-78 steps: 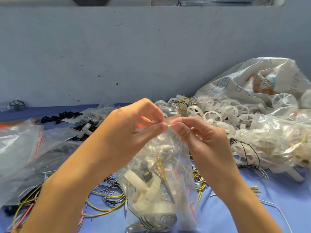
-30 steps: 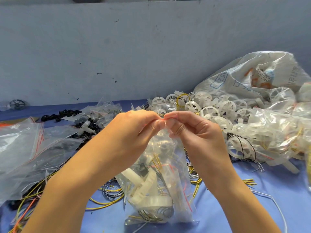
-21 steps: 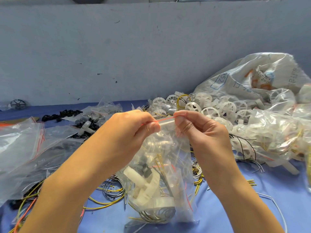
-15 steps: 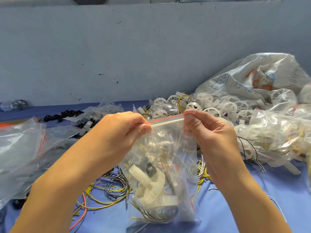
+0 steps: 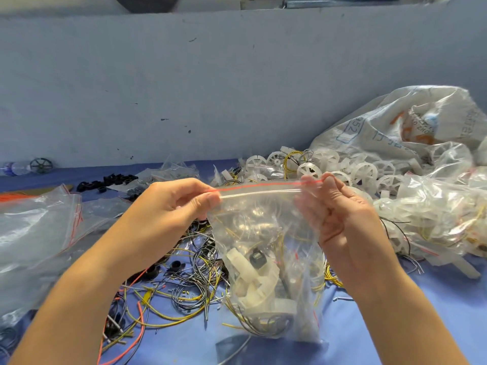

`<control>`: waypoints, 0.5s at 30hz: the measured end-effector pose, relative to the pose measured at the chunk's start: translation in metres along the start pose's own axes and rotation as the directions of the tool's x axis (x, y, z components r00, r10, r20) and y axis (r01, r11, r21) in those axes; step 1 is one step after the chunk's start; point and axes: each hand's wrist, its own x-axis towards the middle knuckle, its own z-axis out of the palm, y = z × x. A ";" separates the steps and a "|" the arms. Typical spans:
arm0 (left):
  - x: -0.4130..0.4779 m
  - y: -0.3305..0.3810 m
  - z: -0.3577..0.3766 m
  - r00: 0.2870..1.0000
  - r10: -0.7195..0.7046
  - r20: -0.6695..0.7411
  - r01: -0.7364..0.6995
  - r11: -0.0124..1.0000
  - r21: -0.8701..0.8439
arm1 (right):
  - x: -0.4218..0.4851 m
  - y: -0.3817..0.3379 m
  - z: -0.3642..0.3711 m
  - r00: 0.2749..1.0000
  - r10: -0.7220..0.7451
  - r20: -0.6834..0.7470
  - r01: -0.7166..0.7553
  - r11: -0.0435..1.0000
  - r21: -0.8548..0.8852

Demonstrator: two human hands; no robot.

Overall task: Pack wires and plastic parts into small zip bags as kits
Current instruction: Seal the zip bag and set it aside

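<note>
A blue table [image 5: 448,299] carries the work. Loose wires [image 5: 179,293] sprawl just left of a clear zip bag [image 5: 266,233] filled with white plastic parts and wires. The left hand [image 5: 168,206] pinches one top corner of the bag and the right hand [image 5: 340,212] pinches the other, stretching its red-lined seal. Behind the bag lie white wheels [image 5: 366,171] and a large sack [image 5: 382,133]

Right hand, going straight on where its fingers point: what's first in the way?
Likely the pile of white plastic wheels just beyond the right hand, which pinches the zip bag; depth is unclear.
</note>
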 end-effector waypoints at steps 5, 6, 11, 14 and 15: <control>0.003 -0.003 0.008 0.994 -0.103 0.021 0.103 0.917 -0.386 | 0.002 -0.002 0.000 1.000 0.007 -0.002 -0.007 1.000 -0.005; 0.003 -0.004 0.009 0.993 -0.113 0.023 0.113 0.906 -0.409 | 0.003 -0.002 -0.001 1.000 -0.002 -0.016 0.002 0.999 -0.045; 0.004 -0.004 0.010 0.991 -0.132 0.016 0.126 0.890 -0.439 | 0.003 -0.002 -0.004 0.995 -0.092 -0.048 0.080 0.974 -0.212; 0.004 -0.001 0.012 0.992 -0.124 -0.003 0.110 0.890 -0.443 | 0.004 -0.006 -0.005 0.997 -0.071 -0.040 0.064 0.986 -0.155; 0.004 0.001 0.013 0.992 -0.122 -0.018 0.101 0.889 -0.447 | 0.004 -0.007 -0.005 0.998 -0.056 -0.036 0.052 0.993 -0.106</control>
